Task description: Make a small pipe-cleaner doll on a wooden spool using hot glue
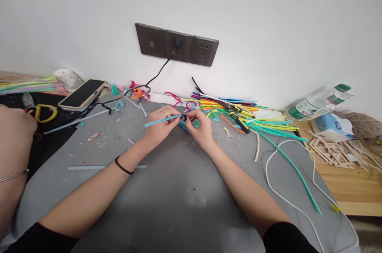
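My left hand [159,127], a ring on one finger, is closed with a light blue pipe cleaner [159,121] sticking out to the left across the fingers. Pressed close to it, my right hand [200,128] pinches a small dark, curled piece [183,117] between the two sets of fingertips. Just below the fingertips a blue bent piece [184,126] shows, partly hidden by the right hand. Both hands are over the grey mat [191,189].
Pliers [237,119] lie on colourful pipe cleaners [268,125] to the right. A white cable [270,181], a tilted bottle [316,105] and tissues [332,125] are farther right. On the left are a phone [82,94], yellow-handled scissors [46,113] and another person's arm [13,153].
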A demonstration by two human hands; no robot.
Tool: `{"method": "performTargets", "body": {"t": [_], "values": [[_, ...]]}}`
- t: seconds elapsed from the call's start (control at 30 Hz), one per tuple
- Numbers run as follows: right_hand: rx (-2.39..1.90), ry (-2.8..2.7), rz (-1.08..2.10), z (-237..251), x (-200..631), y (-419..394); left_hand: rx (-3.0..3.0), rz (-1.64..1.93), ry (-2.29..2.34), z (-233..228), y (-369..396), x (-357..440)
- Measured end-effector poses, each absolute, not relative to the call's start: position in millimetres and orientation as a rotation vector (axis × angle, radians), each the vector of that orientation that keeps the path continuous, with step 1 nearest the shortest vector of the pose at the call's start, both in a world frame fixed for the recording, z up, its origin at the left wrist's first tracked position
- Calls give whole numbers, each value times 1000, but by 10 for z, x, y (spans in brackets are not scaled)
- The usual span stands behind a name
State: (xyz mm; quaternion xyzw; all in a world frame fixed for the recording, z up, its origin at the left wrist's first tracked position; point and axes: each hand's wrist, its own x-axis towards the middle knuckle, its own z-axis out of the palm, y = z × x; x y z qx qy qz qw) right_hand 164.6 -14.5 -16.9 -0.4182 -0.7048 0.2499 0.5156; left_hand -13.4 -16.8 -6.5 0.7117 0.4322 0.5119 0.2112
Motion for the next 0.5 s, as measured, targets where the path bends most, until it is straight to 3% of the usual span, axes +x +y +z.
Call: {"method": "performTargets", "body": {"t": [0.23, 0.5], "values": [[-980, -1641, 666, -164, 1643, -163, 2158, 1469, 1128, -57, -216, -107], [-886, -1694, 808, -169, 1661, -164, 1531, 1412, 1165, 10, -145, -116]]}}
